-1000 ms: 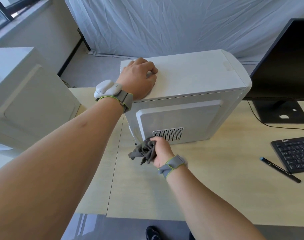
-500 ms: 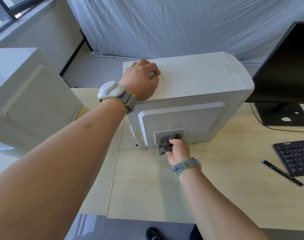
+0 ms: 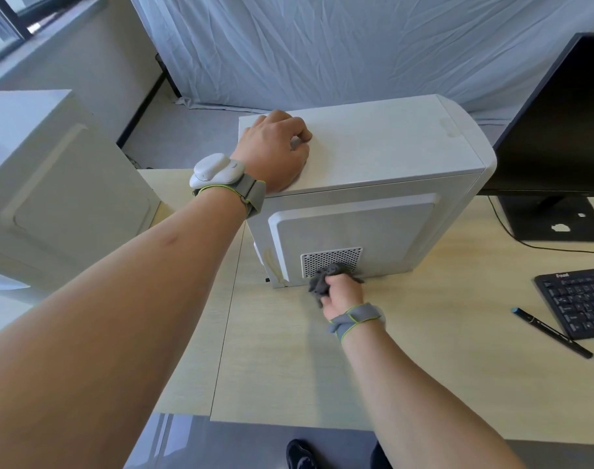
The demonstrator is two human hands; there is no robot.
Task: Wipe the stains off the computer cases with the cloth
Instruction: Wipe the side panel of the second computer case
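Head view shows the cloth [image 3: 322, 282], a grey bunched rag, pressed against the lower part of the near side panel of the computer case [image 3: 373, 157], right at the bottom edge of the vent grille [image 3: 331, 260]. The right hand [image 3: 341, 294] has its fingers curled round the cloth, wadding it into a ball — a sensible grip, since a tight wad likely puts more pressure on a small stain than a flat sheet would. A yellowish streak [image 3: 272, 265] runs down the panel's left edge near the bottom corner, just left of where the cloth works; it looks like a stain not yet wiped.

The left hand [image 3: 275, 150] rests on the case's top near the back corner, fingers curled under and holding nothing. It seems to be bracing the case so it does not slide on the surface [image 3: 424, 350] under the sideways rubbing.

A second case [image 3: 52, 184] stands well apart at the left, untouched by either hand.

To the right sit a monitor [image 3: 559, 123], a black keyboard [image 3: 580, 306] and a pen [image 3: 551, 333] lying beside it. The keyboard carries a small white brand word at its top left corner — too small to read with confidence. No other writing is legible.
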